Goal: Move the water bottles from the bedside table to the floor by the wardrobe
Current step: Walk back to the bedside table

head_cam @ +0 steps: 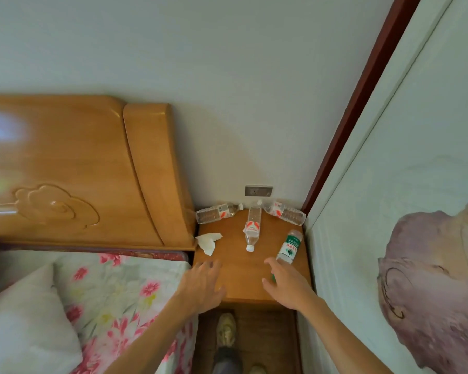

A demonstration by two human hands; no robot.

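Now, lower centre: bedside table carries four water bottles lying flat: back-left bottle, back-right bottle, middle bottle, green-label bottle at the right. Left hand is spread over the near edge, holding nothing. Right hand, fingers relaxed, is at the green-label bottle's cap end, not closed round it.

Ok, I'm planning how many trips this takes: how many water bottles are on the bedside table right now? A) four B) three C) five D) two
A: three red-labelled bottles and one green-labelled bottle lie on the bedside table.
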